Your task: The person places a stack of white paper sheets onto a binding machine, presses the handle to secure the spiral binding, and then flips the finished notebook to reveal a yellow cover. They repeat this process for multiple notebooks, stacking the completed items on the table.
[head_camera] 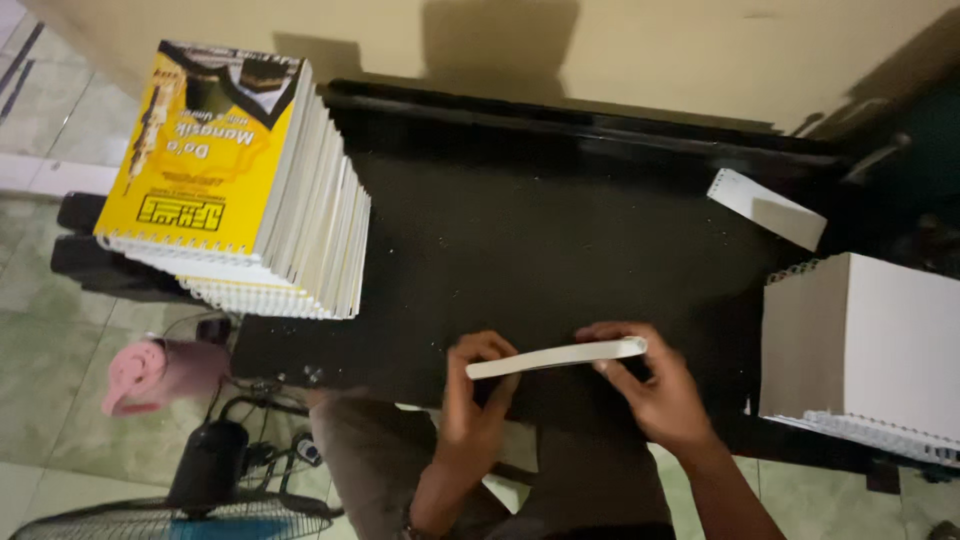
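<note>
Left hand point(478, 395), right hand point(650, 385): each grip pinching white booklet point(556, 357) (edge-on) over black table point(540, 240).

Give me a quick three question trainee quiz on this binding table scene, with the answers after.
1. True or false: both hands grip the thin white booklet, one at each end.
2. Which stack has a yellow cover on top? A. the left one B. the right one
3. What lies alone near the table's far right corner?

Key:
1. True: left hand and right hand hold the thin white booklet over the black table.
2. A: left spiral-bound stack; right stack shows plain white.
3. A small white paper block.
</note>
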